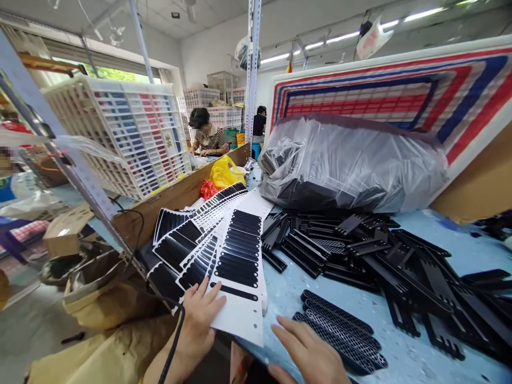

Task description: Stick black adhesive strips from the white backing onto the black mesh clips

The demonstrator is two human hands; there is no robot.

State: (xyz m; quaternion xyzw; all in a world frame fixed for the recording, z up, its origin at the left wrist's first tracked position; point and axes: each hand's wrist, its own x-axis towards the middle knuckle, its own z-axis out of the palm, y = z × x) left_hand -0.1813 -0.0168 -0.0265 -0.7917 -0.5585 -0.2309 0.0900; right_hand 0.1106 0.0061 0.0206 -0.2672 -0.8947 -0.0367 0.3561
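Note:
My left hand (200,314) rests on the lower left edge of a white backing sheet (238,317), its fingers apart. Black rounded strips (240,248) sit in a stacked column on that sheet, with one single strip (234,291) lower down beside my fingertips. More sheets of black strips (182,242) lie fanned out beneath and to the left. Over the table's front edge, my right hand (310,349) is open with fingers stretched, and I see nothing in it. Just right of it, several black pieces with a mesh pattern (340,333) lie side by side.
A heap of black plastic pieces (376,256) covers the table's right side. Behind it stands a bulging clear plastic bag (352,165) against a striped crate (360,96). A black cable (178,333) crosses my left forearm. Across the wooden board (168,189), a person (208,136) sits working.

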